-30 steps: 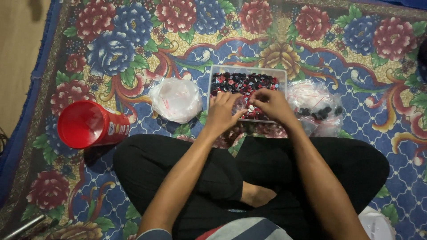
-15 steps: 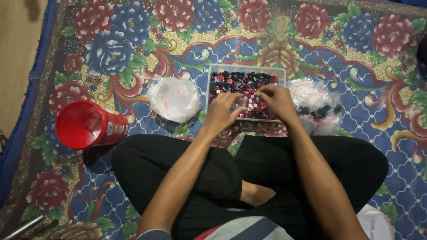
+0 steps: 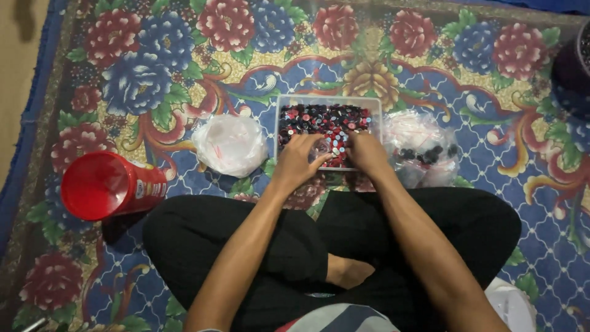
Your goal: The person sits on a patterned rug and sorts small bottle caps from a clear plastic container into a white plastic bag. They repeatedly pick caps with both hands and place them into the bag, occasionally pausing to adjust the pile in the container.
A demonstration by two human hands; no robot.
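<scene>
Both hands' grip unclear | left hand (image 3: 299, 161), right hand (image 3: 364, 152) in tray (image 3: 287, 104) | long axis left-right

Dim indoor light, saturated colours, soft focus throughout, dark corners, shadow under the legs

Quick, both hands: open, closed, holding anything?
Left hand: fingers curled down into the clear tray of buttons; grip cannot be told.
Right hand: same, in the buttons; cannot be told.

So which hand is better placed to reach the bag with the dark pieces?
Probably the right hand: it rests at the tray's right end beside that bag; the left hand is farther.
</scene>
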